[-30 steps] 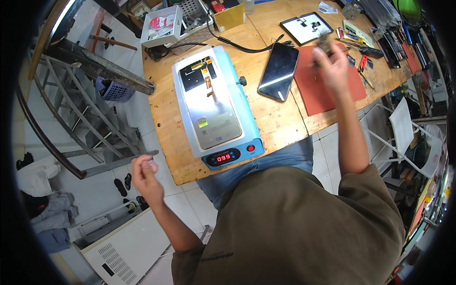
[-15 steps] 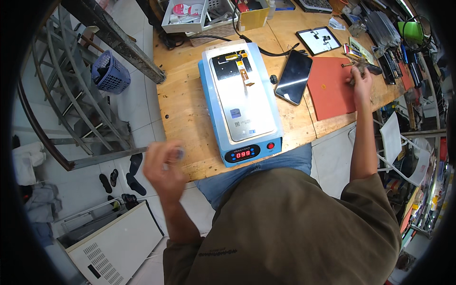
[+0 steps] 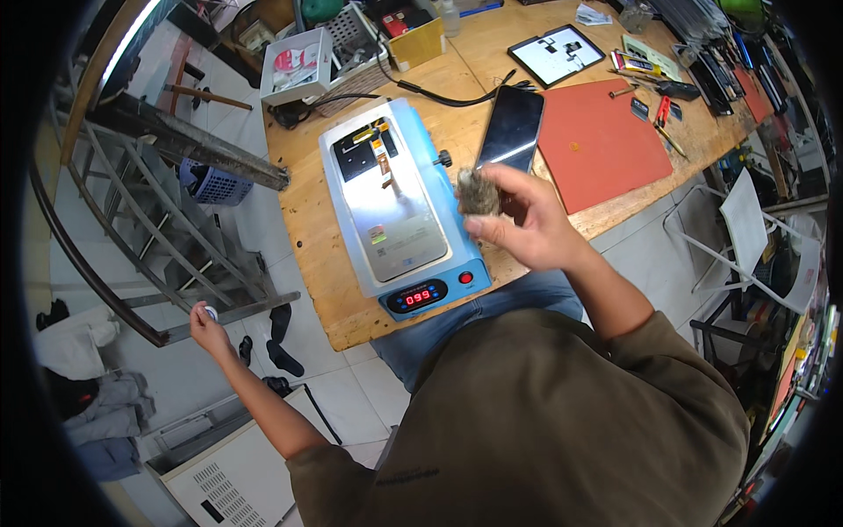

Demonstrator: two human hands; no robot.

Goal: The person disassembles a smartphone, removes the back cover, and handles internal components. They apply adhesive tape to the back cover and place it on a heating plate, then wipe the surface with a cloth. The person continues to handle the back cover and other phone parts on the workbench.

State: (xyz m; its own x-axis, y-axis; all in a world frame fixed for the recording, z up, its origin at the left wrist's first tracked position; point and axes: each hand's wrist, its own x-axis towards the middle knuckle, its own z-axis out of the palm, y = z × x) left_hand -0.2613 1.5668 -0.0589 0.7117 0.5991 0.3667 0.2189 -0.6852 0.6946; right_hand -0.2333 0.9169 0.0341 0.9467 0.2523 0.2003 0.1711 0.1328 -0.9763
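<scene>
My right hand [image 3: 537, 221] pinches a fuzzy grey-brown wad [image 3: 478, 195] between thumb and fingers, raised beside a blue heating plate [image 3: 470, 255]. On that plate lies a phone screen panel [image 3: 399, 220], its silvery back up and an orange ribbon cable [image 3: 384, 165] at the far end. A dark phone [image 3: 514, 123] rests just beyond the right hand. Out to the left, past the table edge, my left hand [image 3: 209, 337] is closed on a small round whitish object [image 3: 211, 313], too small to name.
A red mat [image 3: 597, 158] carries pliers and small tools along its right side. Behind it lies a tray of small black parts [image 3: 557, 54]. White bins [image 3: 297, 66] stand at the back left. A metal railing [image 3: 140, 211] and a post [image 3: 202, 140] rise left of the table.
My right hand has come left from the mat's far side, bringing the wad near the heating plate. My left hand has swung outward, away from the table. The view has shifted a little.
</scene>
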